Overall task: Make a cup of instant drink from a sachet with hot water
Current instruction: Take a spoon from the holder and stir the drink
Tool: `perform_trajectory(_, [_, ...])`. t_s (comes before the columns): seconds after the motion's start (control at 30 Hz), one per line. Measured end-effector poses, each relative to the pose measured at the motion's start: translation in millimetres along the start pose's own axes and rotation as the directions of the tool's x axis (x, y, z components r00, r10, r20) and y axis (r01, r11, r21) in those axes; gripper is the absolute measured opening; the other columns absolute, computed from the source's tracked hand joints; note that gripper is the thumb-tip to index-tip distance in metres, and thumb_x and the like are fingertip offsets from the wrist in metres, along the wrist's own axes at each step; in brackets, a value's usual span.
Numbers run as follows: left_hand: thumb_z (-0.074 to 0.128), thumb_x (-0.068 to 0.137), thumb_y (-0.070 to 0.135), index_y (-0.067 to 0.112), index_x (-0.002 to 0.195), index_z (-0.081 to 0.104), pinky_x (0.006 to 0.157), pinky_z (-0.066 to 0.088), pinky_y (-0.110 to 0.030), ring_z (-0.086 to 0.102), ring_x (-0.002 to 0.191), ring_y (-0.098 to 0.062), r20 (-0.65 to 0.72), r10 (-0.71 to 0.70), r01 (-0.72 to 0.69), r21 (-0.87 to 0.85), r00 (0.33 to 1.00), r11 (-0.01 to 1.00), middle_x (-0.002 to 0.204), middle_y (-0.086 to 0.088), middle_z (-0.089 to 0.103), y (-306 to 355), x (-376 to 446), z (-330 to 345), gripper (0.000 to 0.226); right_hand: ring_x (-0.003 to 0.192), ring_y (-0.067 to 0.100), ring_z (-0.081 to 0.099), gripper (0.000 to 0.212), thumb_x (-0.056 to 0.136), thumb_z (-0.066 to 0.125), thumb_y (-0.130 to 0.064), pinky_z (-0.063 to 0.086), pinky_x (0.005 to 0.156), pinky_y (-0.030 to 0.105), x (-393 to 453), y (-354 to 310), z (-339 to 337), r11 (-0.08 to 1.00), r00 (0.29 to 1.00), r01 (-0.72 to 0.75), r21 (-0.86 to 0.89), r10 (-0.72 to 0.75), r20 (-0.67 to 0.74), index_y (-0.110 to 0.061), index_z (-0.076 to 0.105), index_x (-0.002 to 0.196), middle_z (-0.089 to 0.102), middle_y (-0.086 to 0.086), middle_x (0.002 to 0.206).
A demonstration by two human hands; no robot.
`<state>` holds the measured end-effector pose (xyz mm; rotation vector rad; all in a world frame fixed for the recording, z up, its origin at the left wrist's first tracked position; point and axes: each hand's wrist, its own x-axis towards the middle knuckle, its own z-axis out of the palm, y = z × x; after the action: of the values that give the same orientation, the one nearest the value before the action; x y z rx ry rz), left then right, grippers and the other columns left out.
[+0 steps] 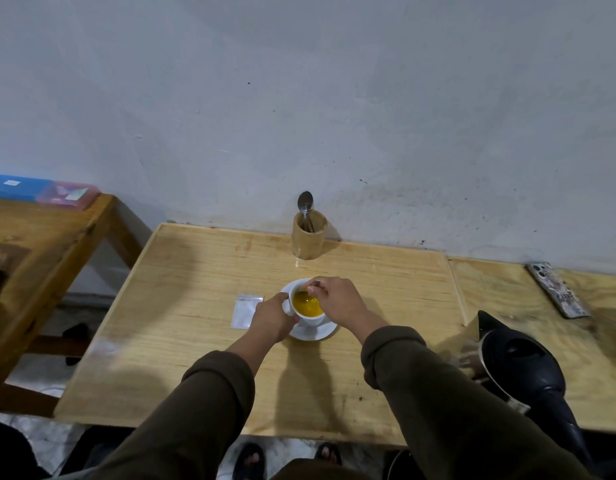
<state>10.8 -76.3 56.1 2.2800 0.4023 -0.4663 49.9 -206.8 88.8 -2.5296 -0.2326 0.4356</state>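
Observation:
A white cup (312, 319) holding yellow-orange liquid stands on a white saucer (321, 333) in the middle of the wooden table (182, 358). My left hand (272, 317) grips the cup's left side. My right hand (337, 299) is over the cup, its fingers pinched on a spoon (303, 289) whose bowl dips into the liquid. A silver sachet (246, 311) lies flat on the table just left of my left hand. A black and steel kettle (517, 365) stands at the right edge.
A wooden holder (308, 241) with a second spoon (304, 202) stands at the back by the wall. A phone (557, 290) lies on the right board. A lower wooden table (40, 244) with blue and pink boxes is at the left.

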Motion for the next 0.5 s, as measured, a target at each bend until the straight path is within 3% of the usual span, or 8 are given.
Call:
perform_trajectory(0.2, [0.060, 0.087, 0.024, 0.016, 0.133, 0.048, 0.088, 0.046, -0.031, 0.057, 0.116, -0.030, 0.015, 0.002, -0.001, -0.033, 1.000, 0.999, 0.127, -0.013, 0.061, -2.2, 2.4, 1.0, 0.048, 0.093, 0.027, 0.065, 0.025, 0.090, 0.060, -0.026, 0.049, 0.082, 0.035, -8.1, -2.1, -1.2, 0.986, 0.999, -0.030, 0.164, 0.024, 0.040, -0.005, 0.073, 0.094, 0.072, 0.015, 0.097])
perform_trajectory(0.37, [0.057, 0.088, 0.024, 0.017, 0.139, 0.041, 0.086, 0.047, -0.032, 0.056, 0.116, -0.032, 0.030, -0.020, 0.021, -0.025, 0.999, 0.999, 0.129, -0.017, 0.058, -4.5, 3.3, 2.3, 0.054, 0.082, 0.017, 0.065, 0.021, 0.085, 0.069, -0.019, 0.051, 0.088, 0.032, -22.7, -0.2, -5.1, 0.910, 0.986, -0.149, 0.387, 0.107, 0.128, -0.003, 0.073, 0.099, 0.075, 0.017, 0.097])
perform_trajectory(0.5, [0.057, 0.087, 0.032, 0.018, 0.139, 0.041, 0.084, 0.045, -0.031, 0.056, 0.115, -0.032, 0.017, -0.009, 0.009, 0.013, 1.000, 1.000, 0.127, -0.018, 0.056, -7.3, 5.0, 3.6, 0.056, 0.085, 0.013, 0.059, 0.024, 0.081, 0.072, -0.015, 0.046, 0.067, 0.020, -36.3, 4.3, -7.4, 0.871, 0.956, -0.273, 0.408, 0.199, 0.214, -0.011, 0.073, 0.104, 0.072, 0.009, 0.098])
